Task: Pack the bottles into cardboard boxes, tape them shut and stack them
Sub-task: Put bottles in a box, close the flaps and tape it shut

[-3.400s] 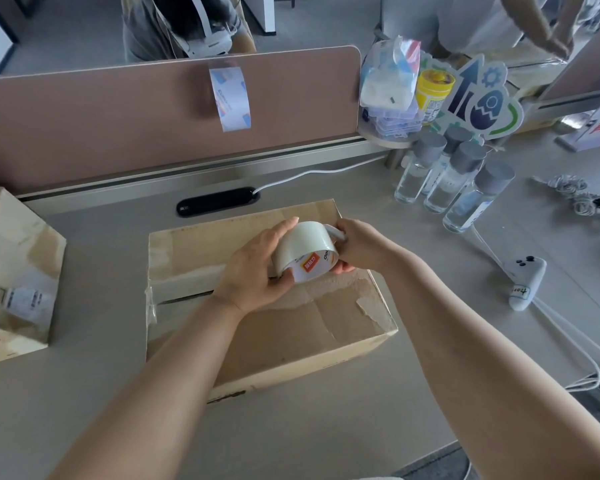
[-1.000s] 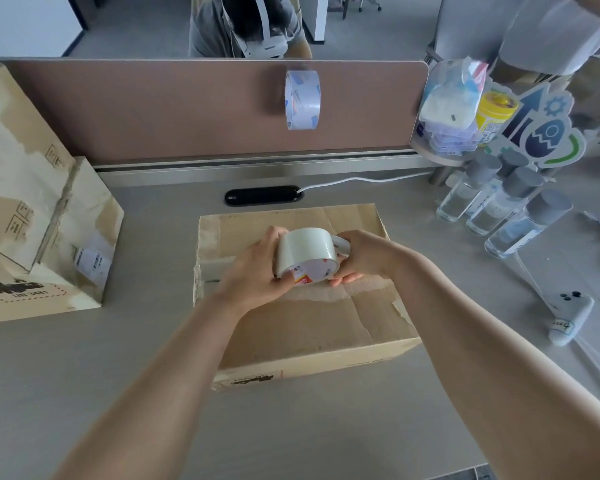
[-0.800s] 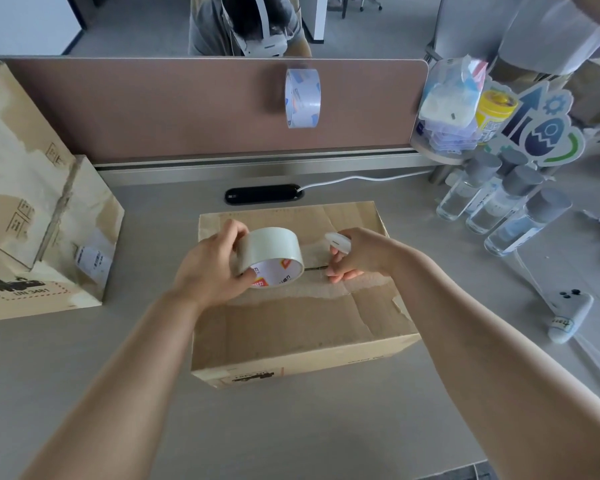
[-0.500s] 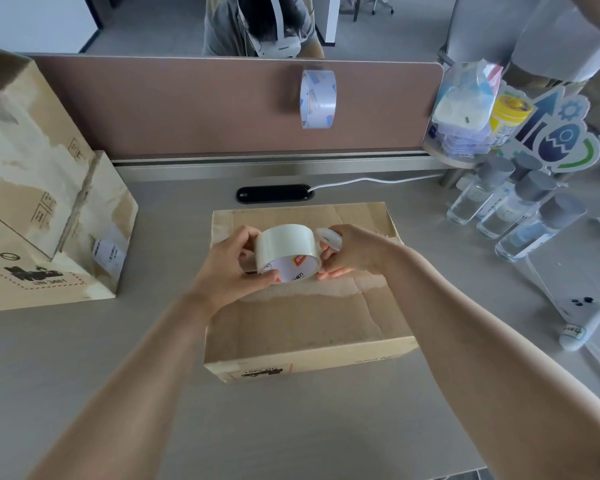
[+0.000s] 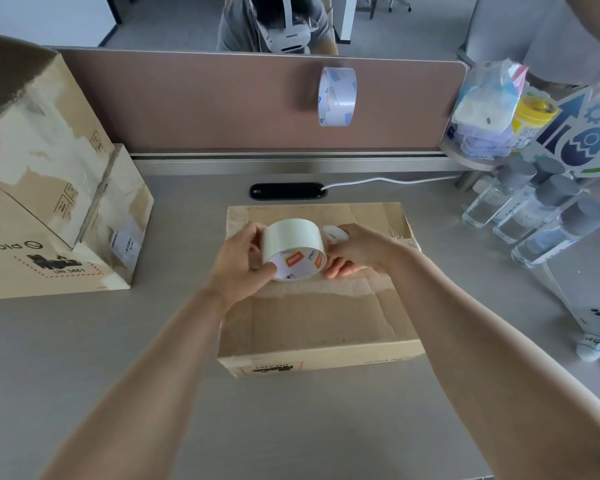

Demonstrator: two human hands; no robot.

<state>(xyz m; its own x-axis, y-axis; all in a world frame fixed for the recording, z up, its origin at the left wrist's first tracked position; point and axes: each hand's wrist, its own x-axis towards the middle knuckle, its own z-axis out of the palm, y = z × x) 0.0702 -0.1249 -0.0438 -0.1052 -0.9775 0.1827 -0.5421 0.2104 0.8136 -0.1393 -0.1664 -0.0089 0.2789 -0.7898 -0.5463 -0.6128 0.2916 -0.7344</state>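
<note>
A closed cardboard box [image 5: 312, 320] lies flat on the desk in front of me. Above its top, my left hand [image 5: 238, 261] grips a roll of clear packing tape [image 5: 293, 251] by its left side. My right hand [image 5: 357, 249] is against the roll's right side and holds a small white oval object [image 5: 335, 233] between its fingers. Several clear bottles with grey caps [image 5: 534, 216] stand at the right of the desk. Two taped cardboard boxes [image 5: 49, 188] are stacked at the left.
A brown divider [image 5: 222, 102] runs along the desk's back with another tape roll [image 5: 336, 97] hanging on it. A black cable port [image 5: 286, 190], a white controller [image 5: 598, 336] with cables, and a shelf of bags and a yellow jar [image 5: 530, 117] sit at the right. A person sits behind the divider.
The left hand pulled the roll leftward away from the right hand, then brought it back against it. The view shifted so the box stack at the left shows more.
</note>
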